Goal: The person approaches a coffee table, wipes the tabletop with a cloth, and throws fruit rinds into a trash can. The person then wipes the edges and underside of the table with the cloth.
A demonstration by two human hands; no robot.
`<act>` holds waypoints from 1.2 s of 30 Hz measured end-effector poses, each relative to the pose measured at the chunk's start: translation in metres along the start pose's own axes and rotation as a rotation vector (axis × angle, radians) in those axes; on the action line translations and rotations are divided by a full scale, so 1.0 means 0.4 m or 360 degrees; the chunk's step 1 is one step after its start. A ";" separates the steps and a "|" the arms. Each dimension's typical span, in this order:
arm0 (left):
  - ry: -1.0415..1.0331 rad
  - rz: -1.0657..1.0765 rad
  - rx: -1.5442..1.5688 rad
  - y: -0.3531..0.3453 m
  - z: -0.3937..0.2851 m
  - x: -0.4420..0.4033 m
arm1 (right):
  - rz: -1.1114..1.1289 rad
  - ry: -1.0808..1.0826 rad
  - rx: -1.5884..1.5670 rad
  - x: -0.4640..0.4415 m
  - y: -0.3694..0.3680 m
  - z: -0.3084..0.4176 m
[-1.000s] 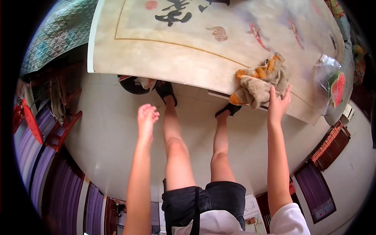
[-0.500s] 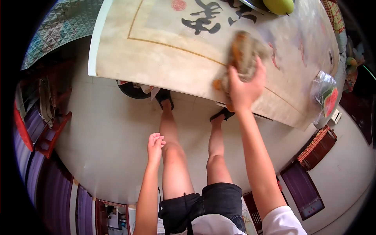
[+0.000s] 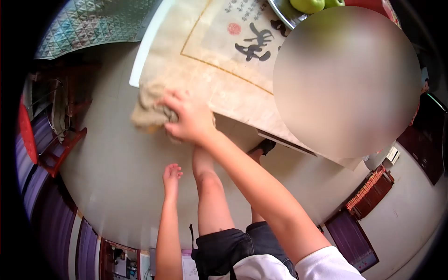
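Observation:
My right hand [image 3: 190, 117] grips a crumpled tan cloth [image 3: 148, 108] at the near left corner of the table. Part of the cloth lies on the tabletop [image 3: 228, 91] and part hangs past the edge. The table's cover bears large black brush characters [image 3: 254, 49], a red seal and a gold border line. Away from the table, my left hand [image 3: 172, 173] hangs beside my leg, holding nothing, its fingers loosely bent and apart.
A metal dish [image 3: 285, 13] with green fruit [image 3: 307, 4] stands at the far edge. A round blur hides the table's right part. A red-framed chair [image 3: 63, 151] is at left, a quilted cover [image 3: 93, 30] at upper left, and a dark red stool [image 3: 372, 193] at right.
My right hand has swept the cloth leftward across the tabletop to its near left corner. The view has shifted slightly. My left hand still hangs low, without anything in it.

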State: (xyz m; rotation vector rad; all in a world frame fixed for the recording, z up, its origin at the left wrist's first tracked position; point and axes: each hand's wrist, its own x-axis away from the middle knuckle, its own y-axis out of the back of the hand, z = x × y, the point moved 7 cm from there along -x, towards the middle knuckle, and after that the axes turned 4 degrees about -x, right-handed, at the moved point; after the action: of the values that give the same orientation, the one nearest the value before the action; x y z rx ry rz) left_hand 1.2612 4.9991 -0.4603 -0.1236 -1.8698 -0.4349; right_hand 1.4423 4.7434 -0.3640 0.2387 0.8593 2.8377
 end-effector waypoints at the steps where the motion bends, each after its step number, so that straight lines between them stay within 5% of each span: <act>1: -0.0016 0.0011 0.0054 0.003 0.038 0.000 | 0.0147 0.0105 -0.0165 0.023 -0.001 0.024; 6: -0.0173 0.0027 0.0111 -0.011 0.171 0.021 | -0.0340 -0.0384 -0.0659 0.166 0.243 -0.065; 9: -0.0090 0.0062 -0.0142 -0.049 0.189 0.052 | -0.1027 -0.0640 -0.0366 0.257 0.437 -0.238; 12: 0.0037 0.0174 -0.0091 -0.080 0.227 0.062 | -0.1273 -0.0584 0.0129 0.294 0.501 -0.380; 14: -0.0061 0.0166 -0.0077 -0.092 0.211 0.077 | -0.1556 -0.0968 0.0456 0.309 0.493 -0.389; 19: -0.0337 0.0121 -0.0207 -0.114 0.201 0.140 | -0.0978 -0.0440 0.0563 0.196 0.227 -0.180; 27: -0.0167 0.0036 -0.0058 -0.005 0.296 0.203 | 0.0109 0.0110 -0.0126 0.121 -0.166 0.153; 32: -0.0128 -0.0034 0.0228 0.122 0.372 0.197 | -0.0054 -0.0107 -0.0224 0.202 -0.131 0.122; 34: -0.0101 -0.0098 -0.0251 0.175 0.341 0.203 | -0.0056 -0.0029 -0.0003 0.246 -0.101 0.080; 36: -0.0266 -0.0143 -0.0190 0.210 0.233 0.236 | -0.0016 -0.0018 0.0049 0.270 -0.049 0.071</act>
State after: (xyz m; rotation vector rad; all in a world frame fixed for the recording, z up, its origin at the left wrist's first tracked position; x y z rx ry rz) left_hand 1.1706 5.0981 -0.3782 -0.1606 -2.0188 -0.6143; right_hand 1.3452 4.7966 -0.3405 0.2530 0.8996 2.8130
